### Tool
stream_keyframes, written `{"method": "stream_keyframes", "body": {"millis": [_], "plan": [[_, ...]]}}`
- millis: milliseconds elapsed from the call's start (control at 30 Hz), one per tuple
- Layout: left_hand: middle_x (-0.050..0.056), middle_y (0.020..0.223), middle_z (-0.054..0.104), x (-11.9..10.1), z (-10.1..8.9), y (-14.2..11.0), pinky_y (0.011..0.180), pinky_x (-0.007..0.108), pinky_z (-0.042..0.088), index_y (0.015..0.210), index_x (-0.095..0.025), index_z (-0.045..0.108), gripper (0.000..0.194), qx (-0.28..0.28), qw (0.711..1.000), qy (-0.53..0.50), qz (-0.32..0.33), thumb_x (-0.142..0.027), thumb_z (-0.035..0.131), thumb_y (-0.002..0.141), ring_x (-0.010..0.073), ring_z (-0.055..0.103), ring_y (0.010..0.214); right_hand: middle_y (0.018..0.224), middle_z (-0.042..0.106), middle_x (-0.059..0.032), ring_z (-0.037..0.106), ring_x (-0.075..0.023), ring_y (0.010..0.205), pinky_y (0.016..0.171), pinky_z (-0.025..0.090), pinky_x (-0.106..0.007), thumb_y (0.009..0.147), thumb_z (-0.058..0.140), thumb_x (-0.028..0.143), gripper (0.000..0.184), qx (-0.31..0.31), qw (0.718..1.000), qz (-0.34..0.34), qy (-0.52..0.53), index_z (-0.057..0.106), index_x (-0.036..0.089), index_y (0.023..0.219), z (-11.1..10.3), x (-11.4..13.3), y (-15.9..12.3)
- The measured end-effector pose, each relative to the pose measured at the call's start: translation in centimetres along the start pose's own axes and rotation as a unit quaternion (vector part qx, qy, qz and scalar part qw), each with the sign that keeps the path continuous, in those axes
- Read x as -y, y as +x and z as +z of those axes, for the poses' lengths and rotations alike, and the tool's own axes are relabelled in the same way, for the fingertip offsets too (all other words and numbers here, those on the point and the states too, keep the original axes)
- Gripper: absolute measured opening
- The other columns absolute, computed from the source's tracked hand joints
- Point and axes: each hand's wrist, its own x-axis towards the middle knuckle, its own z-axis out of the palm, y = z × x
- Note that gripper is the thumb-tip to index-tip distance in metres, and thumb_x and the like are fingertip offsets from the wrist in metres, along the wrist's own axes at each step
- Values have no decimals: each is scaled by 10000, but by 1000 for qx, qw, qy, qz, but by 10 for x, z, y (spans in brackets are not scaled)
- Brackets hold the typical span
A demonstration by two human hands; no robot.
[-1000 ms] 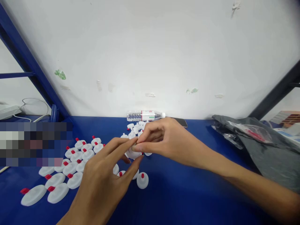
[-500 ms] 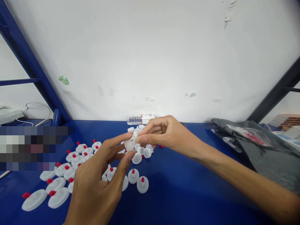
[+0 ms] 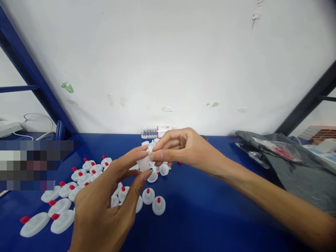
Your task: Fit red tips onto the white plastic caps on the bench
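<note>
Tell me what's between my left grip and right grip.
In the head view, a white plastic piece lies there, held in the left grip, with the right grip at its upper edge.

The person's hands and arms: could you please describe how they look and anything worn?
The left hand and right hand are ungloved, with slender fingers and no visible rings. The right forearm shows no sleeve, watch or cable; the left is mostly out of frame.

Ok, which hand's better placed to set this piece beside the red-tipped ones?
Probably your left hand: it holds the translucent white plastic piece, and the round white plastic caps with red tips lie mostly around it. Your right hand sits farther from most of them.
</note>
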Motion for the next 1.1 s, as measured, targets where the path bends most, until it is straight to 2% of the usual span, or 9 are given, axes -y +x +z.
{"method": "stream_keyframes", "body": {"millis": [233, 367, 433, 467, 567, 633, 800, 933, 1100], "plan": [[-127, 1163, 784, -3, -1, 0, 758, 208, 635, 1313, -471, 646, 385, 5, 999, 47, -6, -554, 693, 940, 136, 795, 877, 845, 804, -28, 746, -130, 785, 691, 578, -200, 869, 826, 282, 148, 5, 1000, -1, -24, 818, 185, 982, -1, 0, 0], [-35, 1332, 729, -3, -4, 2, 650, 243, 631, 1430, -406, 559, 532, 13, 998, 56, -8, -553, 690, 936, 185, 792, 924, 867, 813, -30, 764, -166, 833, 732, 593, -242, 878, 800, 314, 161, -20, 985, 2, -173, 823, 197, 986, -32, 3, 6], [-24, 1352, 712, -3, -3, 1, 707, 271, 640, 1421, -395, 558, 465, 7, 998, 61, -7, -487, 649, 974, 192, 784, 962, 872, 818, -29, 766, -172, 824, 728, 586, -248, 890, 774, 307, 143, -60, 939, 47, -335, 822, 203, 976, -56, 0, 8], [-24, 1342, 713, -3, -3, 0, 744, 291, 642, 1403, -390, 568, 428, 4, 998, 66, -5, -460, 632, 986, 190, 782, 954, 877, 821, -23, 768, -172, 820, 729, 582, -247, 905, 754, 306, 129, -81, 897, 77, -428, 821, 212, 960, -68, -4, 9], [-35, 1283, 730, -4, -1, -2, 806, 328, 636, 1365, -385, 588, 373, 3, 997, 81, 2, -402, 612, 993, 173, 778, 876, 862, 818, -59, 768, -212, 832, 717, 559, -274, 880, 731, 161, 94, -114, 834, 130, -524, 811, 181, 833, -99, -21, 12], [-49, 1258, 736, -3, 0, -3, 796, 318, 630, 1365, -398, 584, 372, 7, 997, 83, 4, -383, 607, 994, 170, 778, 880, 815, 798, -58, 752, -205, 801, 730, 560, -292, 869, 741, 124, 108, -106, 810, 163, -554, 784, 167, 781, -111, -34, 12], [-53, 1205, 745, -3, 0, -1, 766, 305, 621, 1362, -401, 585, 368, 14, 996, 88, 10, -390, 600, 994, 153, 771, 813, 868, 750, -15, 711, -155, 783, 783, 595, -344, 957, 747, 355, 213, -77, 763, 222, -602, 726, 155, 885, -118, -51, 13], [-39, 1182, 744, -5, -1, -1, 767, 313, 621, 1356, -389, 590, 362, 21, 996, 83, 3, -381, 596, 994, 141, 751, 748, 893, 793, -64, 730, -233, 815, 745, 551, -358, 866, 825, 373, 226, -110, 752, 183, -624, 782, 176, 967, -112, -48, 15], [-15, 1190, 743, -4, -1, -2, 776, 338, 631, 1325, -365, 611, 335, 23, 997, 79, -1, -389, 590, 992, 162, 754, 777, 1137, 808, -57, 742, -219, 1025, 867, 514, -298, 1021, 623, 332, 264, -82, 786, 62, -610, 765, 224, 1215, -89, -55, 23]]}}
